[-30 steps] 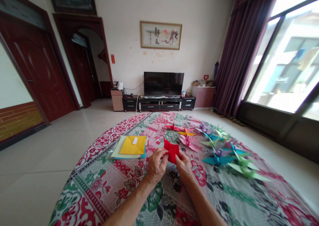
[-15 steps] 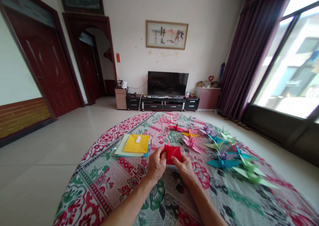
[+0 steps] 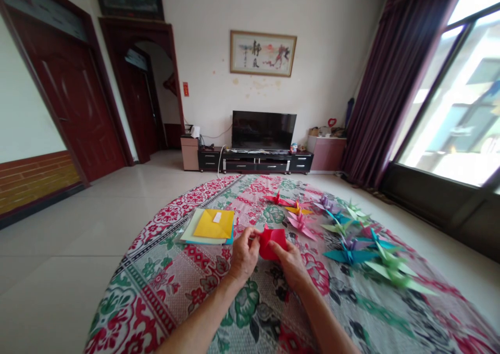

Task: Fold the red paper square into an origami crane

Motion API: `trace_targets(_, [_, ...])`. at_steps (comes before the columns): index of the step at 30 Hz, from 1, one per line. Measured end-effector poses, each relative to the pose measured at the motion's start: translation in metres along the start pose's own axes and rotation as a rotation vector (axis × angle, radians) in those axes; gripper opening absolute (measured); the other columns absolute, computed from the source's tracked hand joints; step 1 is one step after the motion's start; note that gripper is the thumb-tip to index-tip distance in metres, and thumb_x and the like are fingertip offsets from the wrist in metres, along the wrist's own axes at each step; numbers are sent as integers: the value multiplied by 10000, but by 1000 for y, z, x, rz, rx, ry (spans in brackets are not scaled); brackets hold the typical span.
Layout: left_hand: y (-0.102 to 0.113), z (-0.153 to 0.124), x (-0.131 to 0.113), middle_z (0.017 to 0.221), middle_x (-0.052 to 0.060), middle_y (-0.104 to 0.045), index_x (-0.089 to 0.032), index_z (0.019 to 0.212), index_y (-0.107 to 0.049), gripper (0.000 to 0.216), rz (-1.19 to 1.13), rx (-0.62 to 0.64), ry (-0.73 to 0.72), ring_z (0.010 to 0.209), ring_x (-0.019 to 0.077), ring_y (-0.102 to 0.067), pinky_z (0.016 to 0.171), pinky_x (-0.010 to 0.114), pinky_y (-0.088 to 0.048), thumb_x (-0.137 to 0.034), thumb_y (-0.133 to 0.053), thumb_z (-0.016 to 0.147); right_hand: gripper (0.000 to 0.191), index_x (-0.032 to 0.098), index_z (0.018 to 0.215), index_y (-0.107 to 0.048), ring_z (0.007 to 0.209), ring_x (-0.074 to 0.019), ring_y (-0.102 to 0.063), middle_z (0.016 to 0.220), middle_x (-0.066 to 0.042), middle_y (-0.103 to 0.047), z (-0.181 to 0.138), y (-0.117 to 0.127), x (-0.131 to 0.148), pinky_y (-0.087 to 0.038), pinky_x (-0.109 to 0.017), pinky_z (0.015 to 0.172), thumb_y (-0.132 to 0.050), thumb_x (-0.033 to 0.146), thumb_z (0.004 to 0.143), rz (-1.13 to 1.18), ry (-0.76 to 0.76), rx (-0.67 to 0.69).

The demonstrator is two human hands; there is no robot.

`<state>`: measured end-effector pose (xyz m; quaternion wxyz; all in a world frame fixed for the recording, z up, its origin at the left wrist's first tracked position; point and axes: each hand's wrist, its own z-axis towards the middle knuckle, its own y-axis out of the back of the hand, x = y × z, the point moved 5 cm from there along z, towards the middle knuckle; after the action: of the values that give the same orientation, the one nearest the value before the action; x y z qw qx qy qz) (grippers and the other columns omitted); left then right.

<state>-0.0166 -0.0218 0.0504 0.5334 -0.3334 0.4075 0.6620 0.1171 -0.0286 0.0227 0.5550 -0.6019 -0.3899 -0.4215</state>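
A partly folded piece of red origami paper (image 3: 273,242) is held between both hands above the flowered tablecloth. My left hand (image 3: 246,252) pinches its left edge with thumb and fingers. On the other side my right hand (image 3: 289,260) grips the paper, the thumb lying across its front face and the other fingers hidden behind. Just beyond the paper lie folded cranes: a pink crane (image 3: 300,223), a yellow crane (image 3: 297,208) and a red crane (image 3: 278,199).
Left of my hands lies a stack of paper squares with a yellow sheet (image 3: 213,224) on top. More cranes, among them a blue crane (image 3: 349,254) and a green crane (image 3: 396,270), spread over the right. The round table's cloth (image 3: 156,291) reaches its edge all around.
The red paper has turned slightly between my hands, and its upper folds look different. My left fingers have shifted a little along its left edge. The cranes and stack stay put.
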Motion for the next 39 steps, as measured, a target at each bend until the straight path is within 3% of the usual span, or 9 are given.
trace_targets(4, [0, 0, 1, 878, 52, -652, -180, 1071, -539, 268, -9, -13, 7, 724, 141, -617, 678, 248, -481, -239, -474, 818, 371, 148, 853, -671, 609, -171, -622, 712, -29, -696, -1, -1, 2, -475, -268, 608, -754, 395, 589, -5, 15, 9])
trace_targets(8, [-1, -1, 2, 843, 39, -650, -177, 1174, -487, 378, -35, 6, 48, 649, 125, -601, 632, 237, -475, -237, -498, 801, 325, 146, 807, -669, 542, -128, -561, 656, 1, -666, -6, -2, 7, -433, -226, 540, -742, 387, 603, -61, 53, -3])
trace_targets(13, [-3, 0, 3, 780, 19, -650, -181, 1103, -511, 325, -85, 35, 64, 654, 126, -598, 607, 221, -460, -246, -516, 785, 303, 159, 829, -665, 557, -119, -543, 684, 9, -661, -9, -4, 10, -406, -208, 527, -717, 389, 639, -104, 75, 54])
trace_targets(20, [-4, 2, 6, 677, -6, -601, -172, 757, -533, 101, -67, 23, 88, 583, 105, -559, 548, 190, -427, -272, -523, 764, 375, 154, 890, -659, 606, -163, -608, 721, -23, -687, -1, 1, 1, -467, -256, 594, -706, 433, 644, -58, 10, 33])
trace_targets(26, [-4, 1, 10, 588, -35, -562, -178, 780, -527, 85, -63, 11, 139, 477, 90, -510, 465, 176, -391, -254, -529, 742, 429, 135, 930, -646, 633, -186, -638, 732, -42, -698, 2, 5, -3, -496, -283, 619, -720, 435, 632, -10, -1, -10])
trace_targets(31, [-3, 1, 8, 809, 0, -616, -183, 881, -531, 148, -89, -34, 85, 523, 81, -545, 502, 186, -434, -235, -536, 743, 386, 147, 872, -652, 632, -188, -647, 745, -42, -708, -2, 2, 2, -499, -287, 630, -725, 437, 628, -8, 26, -8])
trace_targets(33, [-2, 1, 7, 798, 3, -618, -180, 862, -555, 123, -57, -21, 70, 523, 82, -544, 505, 189, -440, -222, -528, 750, 391, 147, 869, -655, 638, -195, -650, 749, -46, -709, -4, 1, 5, -499, -290, 625, -723, 446, 627, -15, 34, 0])
trace_targets(39, [0, -1, -15, 851, 39, -640, -177, 833, -651, 144, 0, 70, -96, 760, 138, -603, 669, 225, -488, -216, -524, 779, 366, 153, 855, -662, 612, -165, -624, 733, -27, -702, -3, 2, 6, -475, -255, 591, -737, 422, 618, -22, 63, 9])
